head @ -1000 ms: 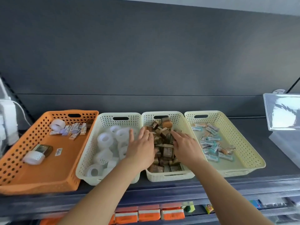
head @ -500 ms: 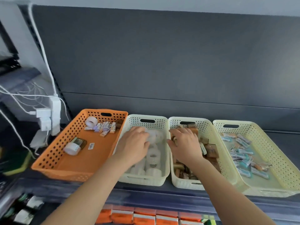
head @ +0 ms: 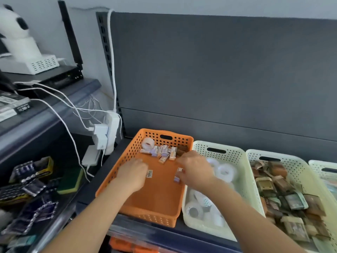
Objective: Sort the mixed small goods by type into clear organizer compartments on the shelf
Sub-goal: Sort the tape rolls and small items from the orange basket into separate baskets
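Note:
The orange basket (head: 127, 156) stands leftmost on the shelf. At its back lie a white tape roll (head: 148, 142) and several small white-and-purple packets (head: 164, 150). A small label (head: 149, 174) lies on its floor. My left hand (head: 134, 173) is low inside the basket, fingers curled down, hiding whatever is under it. My right hand (head: 195, 169) reaches over the basket's right rim and pinches a small white-and-purple packet (head: 177, 177) at its fingertips. To the right stand a cream basket (head: 242, 161) of white tape rolls (head: 225, 171) and a cream basket (head: 284, 156) of brown boxes (head: 273, 183).
Another cream basket (head: 324, 165) shows at the far right edge. Left of the orange basket hang a white power strip and cables (head: 111, 132). A lower left shelf holds battery packs (head: 27, 179) and a sponge (head: 71, 179). A dark panel backs the shelf.
Both hands have moved left, from the tape and brown-box baskets into the orange basket. My view has swung left with them. The tape roll and box at the orange basket's left are now covered by my left hand.

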